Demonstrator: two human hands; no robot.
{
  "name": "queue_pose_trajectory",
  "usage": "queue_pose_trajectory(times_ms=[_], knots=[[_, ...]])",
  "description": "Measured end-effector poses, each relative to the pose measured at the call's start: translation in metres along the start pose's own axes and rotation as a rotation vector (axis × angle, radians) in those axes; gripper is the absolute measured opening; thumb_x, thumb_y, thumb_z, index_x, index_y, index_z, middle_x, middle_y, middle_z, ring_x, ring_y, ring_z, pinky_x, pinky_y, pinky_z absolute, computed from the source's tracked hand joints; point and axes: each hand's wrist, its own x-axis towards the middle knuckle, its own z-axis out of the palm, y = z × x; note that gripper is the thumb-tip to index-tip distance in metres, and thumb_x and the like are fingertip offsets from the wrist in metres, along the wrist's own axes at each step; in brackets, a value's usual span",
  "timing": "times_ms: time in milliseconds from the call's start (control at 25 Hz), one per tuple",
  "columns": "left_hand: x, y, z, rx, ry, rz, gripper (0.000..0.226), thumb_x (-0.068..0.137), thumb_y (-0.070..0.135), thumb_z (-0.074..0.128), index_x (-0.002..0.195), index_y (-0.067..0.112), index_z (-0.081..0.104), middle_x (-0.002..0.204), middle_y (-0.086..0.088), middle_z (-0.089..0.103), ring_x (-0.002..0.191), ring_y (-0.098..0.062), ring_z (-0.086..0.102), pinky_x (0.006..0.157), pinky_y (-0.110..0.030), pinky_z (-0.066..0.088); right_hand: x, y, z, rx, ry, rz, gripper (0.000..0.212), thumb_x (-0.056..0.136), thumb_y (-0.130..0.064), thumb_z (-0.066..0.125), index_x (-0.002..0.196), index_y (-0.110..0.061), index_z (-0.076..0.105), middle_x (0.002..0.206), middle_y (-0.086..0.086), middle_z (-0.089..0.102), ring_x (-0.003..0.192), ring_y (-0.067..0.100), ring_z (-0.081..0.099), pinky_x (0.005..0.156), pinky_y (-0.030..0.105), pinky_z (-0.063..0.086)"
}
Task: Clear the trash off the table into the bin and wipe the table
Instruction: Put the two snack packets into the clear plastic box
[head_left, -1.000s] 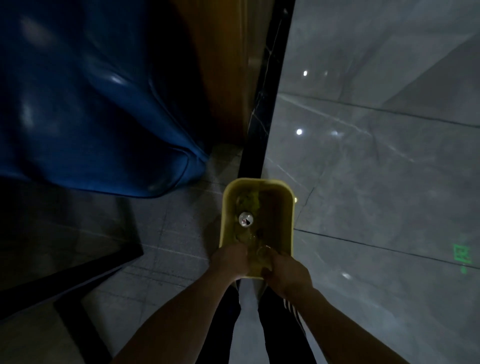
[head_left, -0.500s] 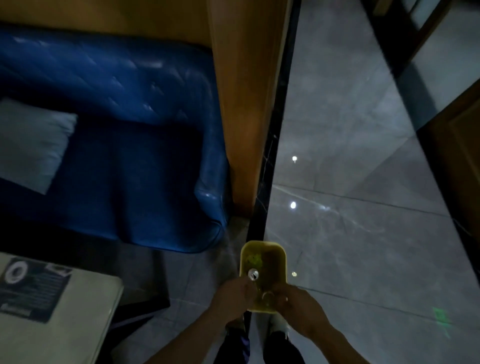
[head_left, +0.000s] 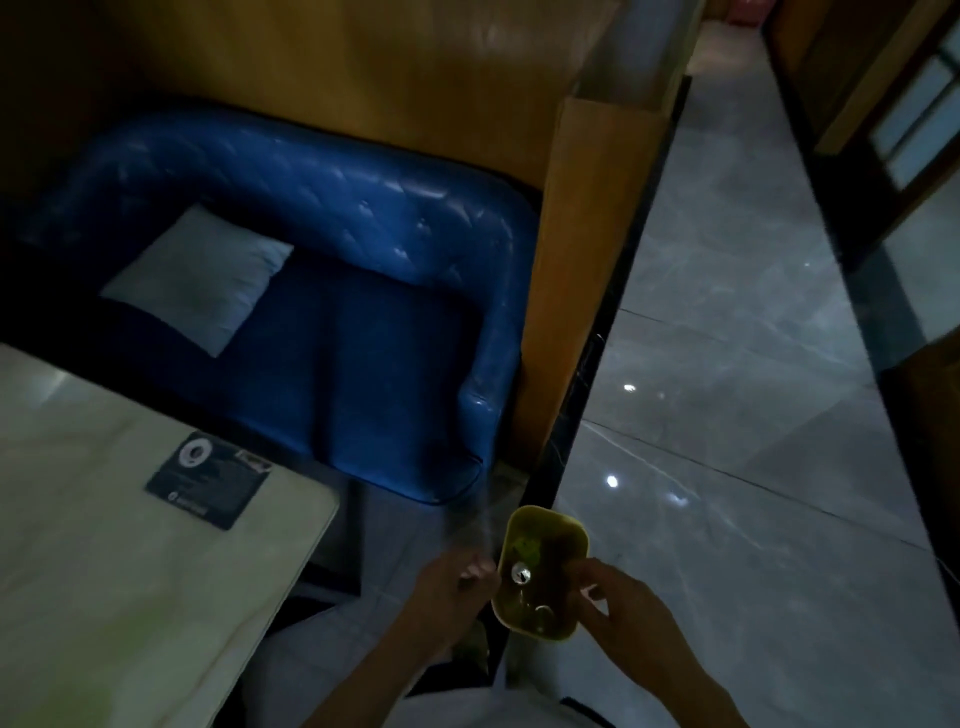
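— What's around you?

— Blue sofa (head_left: 322, 291) upper left, one pillow (head_left: 200, 278) on it; table (head_left: 104, 545) lower left with one dark card (head_left: 208, 480). Wood partition (head_left: 576, 270) at centre.

— And the bin?

— One yellow bin (head_left: 566, 530) at bottom centre (can (head_left: 520, 573) inside). My left hand (head_left: 449, 592) and right hand (head_left: 623, 618) flank its rim, fingers curled; grip, I cannot tell.

Yellow bin (head_left: 570, 527), blue sofa (head_left: 363, 332), pale grey cushion (head_left: 200, 278), cream table (head_left: 104, 545).
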Motion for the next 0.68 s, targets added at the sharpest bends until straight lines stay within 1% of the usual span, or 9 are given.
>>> queue_pose_trajectory(times_ms=[40, 80, 160, 200, 320, 400, 520, 600, 680], knots=[[-0.012, -0.003, -0.002, 0.027, 0.025, 0.02, 0.005, 0.088, 0.024, 0.065, 0.088, 0.028, 0.062, 0.09, 0.007, 0.062, 0.086, -0.003, 0.059, 0.075, -0.005, 0.045, -0.002, -0.001, -0.002, -0.046, -0.022, -0.038, 0.026, 0.093, -0.042, 0.053, 0.118, -0.05, 0.049, 0.108, -0.019, 0.06, 0.095, 0.002, 0.058, 0.082, 0.02, 0.049], [-0.023, -0.006, -0.003, 0.069, 0.046, 0.037, 0.004, 0.089, 0.025, 0.064, 0.092, 0.028, 0.063, 0.096, 0.006, 0.063, 0.091, -0.003, 0.06, 0.079, -0.007, 0.046, -0.005, -0.001, -0.004, -0.085, -0.041, -0.076, 0.029, 0.093, -0.044, 0.052, 0.12, -0.052, 0.048, 0.112, -0.019, 0.059, 0.096, 0.001, 0.057, 0.081, 0.017, 0.046], [-0.047, -0.014, -0.002, 0.138, 0.109, 0.028, 0.015, 0.089, 0.029, 0.063, 0.102, 0.022, 0.066, 0.107, 0.001, 0.064, 0.101, -0.011, 0.06, 0.091, -0.023, 0.048, -0.01, -0.001, -0.007, -0.143, -0.094, -0.152, 0.033, 0.093, -0.047, 0.053, 0.124, -0.053, 0.045, 0.12, -0.02, 0.057, 0.101, -0.002, 0.056, 0.081, 0.012, 0.042], [-0.061, -0.017, -0.001, 0.157, 0.145, 0.013, 0.02, 0.089, 0.031, 0.063, 0.105, 0.021, 0.066, 0.111, 0.002, 0.064, 0.104, -0.011, 0.06, 0.094, -0.027, 0.047, -0.012, -0.003, -0.009, -0.174, -0.13, -0.187, 0.035, 0.092, -0.048, 0.053, 0.127, -0.051, 0.046, 0.122, -0.02, 0.056, 0.104, -0.002, 0.055, 0.082, 0.011, 0.041], [-0.096, -0.026, 0.004, 0.259, 0.224, 0.031, 0.027, 0.088, 0.043, 0.059, 0.111, 0.028, 0.062, 0.115, 0.009, 0.063, 0.108, -0.007, 0.056, 0.096, -0.026, 0.043, -0.013, -0.004, -0.011, -0.267, -0.199, -0.304, 0.035, 0.093, -0.047, 0.052, 0.127, -0.044, 0.049, 0.123, -0.02, 0.057, 0.099, -0.005, 0.052, 0.076, 0.008, 0.041], [-0.118, -0.035, 0.009, 0.328, 0.231, 0.019, 0.033, 0.087, 0.051, 0.053, 0.114, 0.032, 0.06, 0.12, 0.009, 0.062, 0.112, -0.009, 0.055, 0.098, -0.027, 0.041, -0.012, -0.009, -0.008, -0.333, -0.266, -0.376, 0.033, 0.094, -0.045, 0.05, 0.128, -0.041, 0.05, 0.125, -0.018, 0.058, 0.099, -0.004, 0.052, 0.075, 0.006, 0.039], [-0.147, -0.05, 0.016, 0.43, 0.255, -0.09, 0.039, 0.085, 0.058, 0.045, 0.115, 0.037, 0.056, 0.125, 0.012, 0.057, 0.117, -0.01, 0.05, 0.101, -0.027, 0.035, -0.008, -0.024, 0.004, -0.413, -0.379, -0.471, 0.032, 0.096, -0.041, 0.047, 0.127, -0.035, 0.053, 0.127, -0.015, 0.059, 0.108, 0.004, 0.057, 0.084, 0.018, 0.045], [-0.169, -0.061, 0.019, 0.465, 0.298, -0.164, 0.042, 0.083, 0.06, 0.043, 0.117, 0.038, 0.054, 0.127, 0.014, 0.056, 0.119, -0.009, 0.048, 0.104, -0.028, 0.033, -0.007, -0.042, 0.017, -0.48, -0.451, -0.547, 0.033, 0.096, -0.042, 0.046, 0.126, -0.033, 0.055, 0.124, -0.012, 0.061, 0.107, 0.006, 0.059, 0.087, 0.022, 0.047], [-0.191, -0.073, 0.02, 0.489, 0.341, -0.223, 0.046, 0.082, 0.063, 0.04, 0.118, 0.038, 0.055, 0.127, 0.013, 0.057, 0.12, -0.01, 0.05, 0.105, -0.031, 0.035, -0.008, -0.059, 0.034, -0.581, -0.496, -0.643, 0.031, 0.094, -0.044, 0.046, 0.122, -0.033, 0.056, 0.121, -0.01, 0.063, 0.106, 0.007, 0.059, 0.087, 0.024, 0.047]])
